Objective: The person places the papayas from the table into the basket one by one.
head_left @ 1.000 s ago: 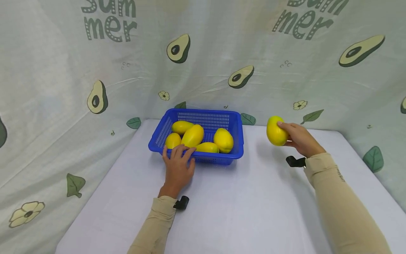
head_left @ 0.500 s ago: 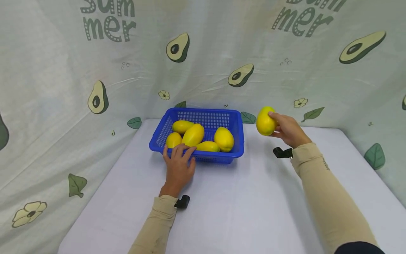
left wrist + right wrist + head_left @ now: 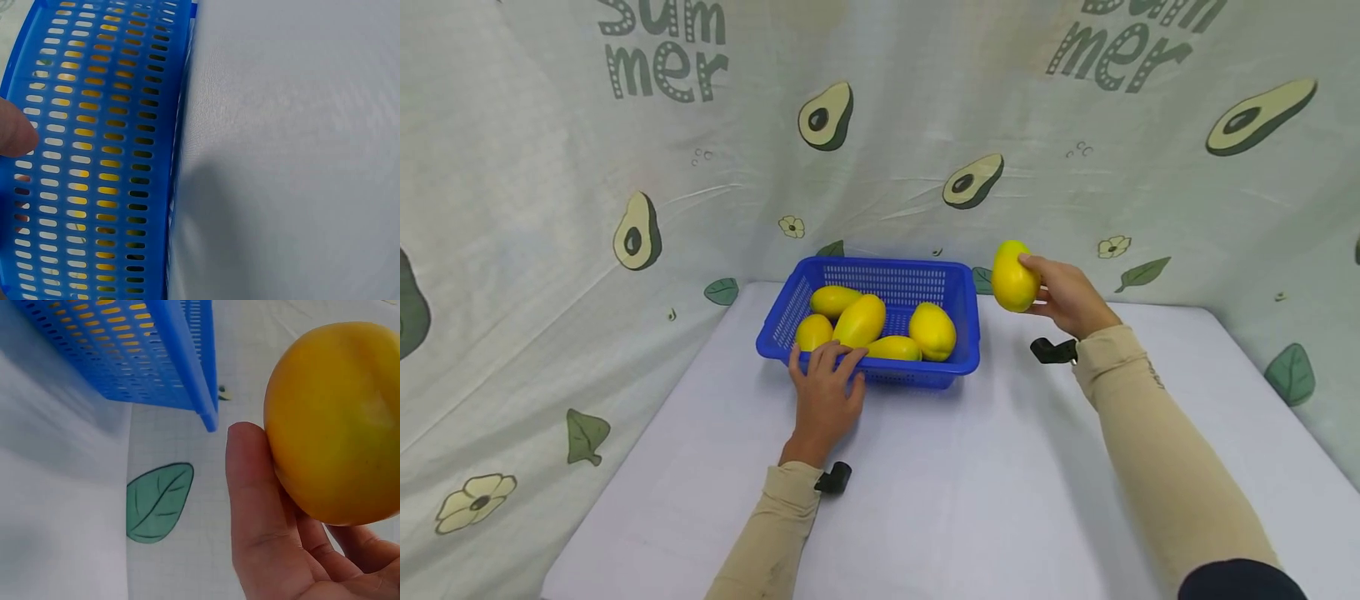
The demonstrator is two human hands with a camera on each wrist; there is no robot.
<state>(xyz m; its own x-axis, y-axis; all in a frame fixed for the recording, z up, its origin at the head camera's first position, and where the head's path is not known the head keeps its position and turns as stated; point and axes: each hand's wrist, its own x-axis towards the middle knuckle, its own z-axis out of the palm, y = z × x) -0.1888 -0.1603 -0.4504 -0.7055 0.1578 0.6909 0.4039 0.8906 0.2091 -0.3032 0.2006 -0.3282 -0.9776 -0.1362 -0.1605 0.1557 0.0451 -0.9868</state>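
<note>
My right hand [image 3: 1071, 296] holds a yellow mango [image 3: 1014, 277] above the table, just right of the basket. In the right wrist view the thumb lies along the near side of the mango [image 3: 340, 425] and the other fingers go round behind it. The blue plastic basket [image 3: 967, 367] contains several more yellow mangoes [image 3: 932, 332]. My left hand [image 3: 823, 400] grips its front rim, fingers hooked over the edge. In the left wrist view the thumb [image 3: 15, 131] is on the outside of the slotted wall [image 3: 94, 156], and fingers show faintly through the slots.
The basket stands on a white-covered table [image 3: 940, 492] near its back edge. A pale cloth [image 3: 880, 125] printed with avocados and leaves hangs behind and along the sides. A black camera mount is on each wrist.
My right hand has carried the mango to the left and upward, closer to the basket's right side. The left hand and basket have stayed in place.
</note>
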